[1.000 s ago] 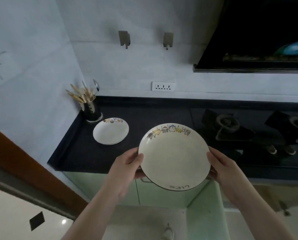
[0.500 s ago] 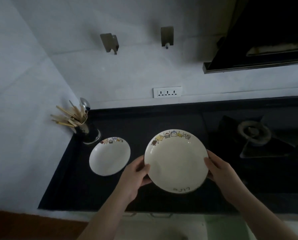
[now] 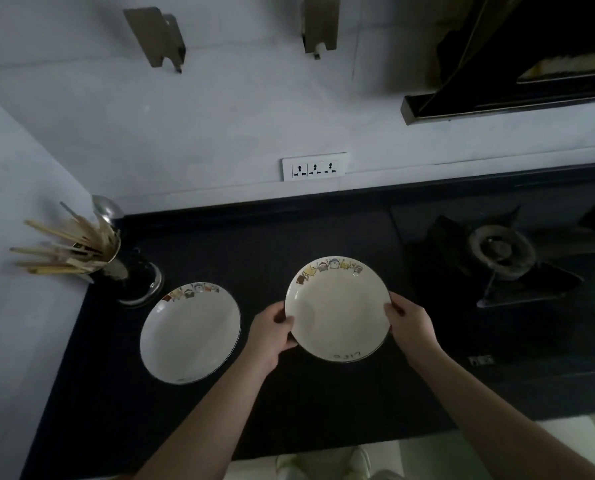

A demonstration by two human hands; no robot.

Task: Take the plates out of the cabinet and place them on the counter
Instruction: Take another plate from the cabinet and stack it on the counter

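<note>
White plate (image 3: 337, 311), gripped by both hands' fingers (image 3: 284, 320), has moved lower over the counter (image 3: 254, 244).

A cream plate (image 3: 337, 308) with a cartoon border at its 12 o'clock rim is gripped by the left hand (image 3: 272, 332) at 9 o'clock and the right hand (image 3: 412, 329) at 3 o'clock, over the black desk (image 3: 254, 244). A second plate (image 3: 190, 332) is seen lying at its 9 o'clock side, apart. A utensil holder (image 3: 116, 265) stands at 10 o'clock, a gas burner (image 3: 500, 249) at 2 o'clock.
</note>
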